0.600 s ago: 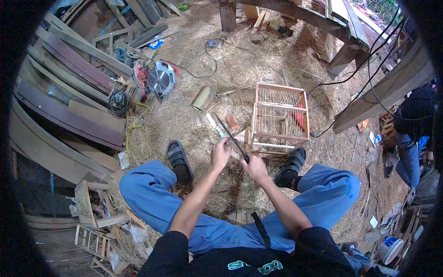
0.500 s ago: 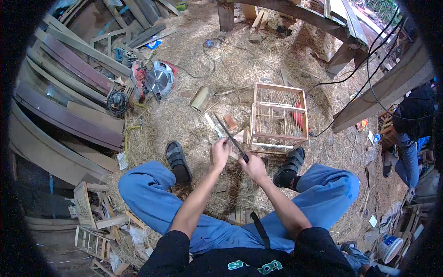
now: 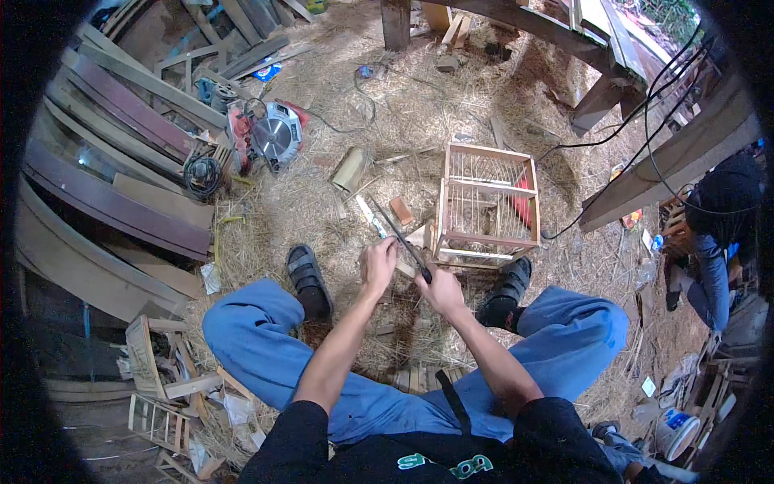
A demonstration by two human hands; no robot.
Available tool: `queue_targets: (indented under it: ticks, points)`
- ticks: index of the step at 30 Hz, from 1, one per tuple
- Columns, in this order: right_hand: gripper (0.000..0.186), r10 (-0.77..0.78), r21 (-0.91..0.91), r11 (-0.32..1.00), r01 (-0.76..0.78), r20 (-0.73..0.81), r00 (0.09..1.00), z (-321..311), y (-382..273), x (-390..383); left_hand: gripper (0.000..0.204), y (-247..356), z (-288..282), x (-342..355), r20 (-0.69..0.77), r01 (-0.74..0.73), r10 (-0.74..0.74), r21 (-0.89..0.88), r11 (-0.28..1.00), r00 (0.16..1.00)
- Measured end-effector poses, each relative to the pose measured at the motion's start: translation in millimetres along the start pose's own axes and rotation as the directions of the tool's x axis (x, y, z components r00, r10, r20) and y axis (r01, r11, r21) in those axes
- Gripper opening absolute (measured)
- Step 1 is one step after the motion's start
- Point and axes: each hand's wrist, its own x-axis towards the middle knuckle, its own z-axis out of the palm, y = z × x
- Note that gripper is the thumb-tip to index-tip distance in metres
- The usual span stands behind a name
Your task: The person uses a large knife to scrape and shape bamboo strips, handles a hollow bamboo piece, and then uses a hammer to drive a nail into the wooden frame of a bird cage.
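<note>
My left hand is closed on a pale wooden strip lying diagonally between my knees, with a white, partly blue piece beyond it. My right hand grips the black handle of a long, narrow dark blade, which crosses just right of my left fingers. A small reddish wood block lies beside the blade's far end. A light wooden slatted cage frame stands to the right, with a red object partly hidden behind its rods.
A circular saw, coiled cord and leaning boards are at left; a short cylinder is ahead. Timber beams with hanging black cables are at right, where another person in dark clothing is crouched. Straw covers the floor.
My hands and the blade sit very slightly further left and higher in the picture; their grips look the same. The whole view has shifted a little.
</note>
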Motion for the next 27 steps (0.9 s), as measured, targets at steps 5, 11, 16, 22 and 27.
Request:
queue_targets:
  ticks: [5,11,16,22,27]
  points:
    - [0.037,0.003,-0.024,1.0,-0.002,0.023,1.0,-12,-11,-3,0.017,2,-5,1,-0.06,-0.082,0.083,0.022,0.996,0.995]
    - [0.033,-0.016,0.014,1.0,0.017,-0.028,0.999,0,-2,-3,0.016,3,0,-4,-0.082,-0.063,0.061,-0.012,0.998,0.995]
    - [0.032,0.009,0.032,0.999,-0.009,0.009,1.0,-3,-10,-3,0.017,-4,1,-4,-0.083,-0.004,-0.01,-0.167,0.986,0.997]
    - [0.032,0.023,0.028,0.999,-0.024,0.018,1.0,-8,-12,-9,0.02,-1,-10,-10,0.012,-0.039,0.04,-0.079,0.996,0.999]
    - [0.034,0.009,0.017,1.0,-0.01,0.043,0.999,-6,-10,-10,0.019,-2,-15,-12,0.03,0.022,-0.019,-0.103,0.994,0.999]
